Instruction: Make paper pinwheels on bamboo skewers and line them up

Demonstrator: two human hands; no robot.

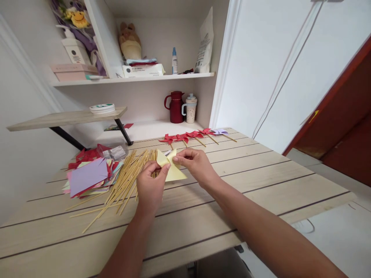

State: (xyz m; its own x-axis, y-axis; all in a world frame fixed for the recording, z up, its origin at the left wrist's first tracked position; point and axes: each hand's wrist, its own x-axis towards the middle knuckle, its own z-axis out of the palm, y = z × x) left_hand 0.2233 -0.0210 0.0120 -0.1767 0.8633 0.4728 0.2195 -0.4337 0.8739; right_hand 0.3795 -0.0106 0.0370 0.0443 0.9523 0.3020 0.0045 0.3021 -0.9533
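yellow paper (pixel 176 173) over the worktop (pixel 275 170)

we grip the yellow paper with both hands: our left hand (pixel 152 183) pinches its left side between thumb and bent fingers, and our right hand (pixel 197 164) pinches its upper right part with thumb and fingertips. two flaps rise at its top; we cannot tell whether its lower edge touches the boards.

thin sticks (pixel 126 178) lie loosely heaped to the left, partly behind our left hand. beside them, a lavender sheet (pixel 88 177) tops a stack of coloured papers (pixel 115 173). beyond our hands, four red pinwheels (pixel 194 134) and one lavender pinwheel (pixel 220 131) lie in a row. behind that row we see a dark red jug (pixel 176 108) next to a pale cup (pixel 190 111).
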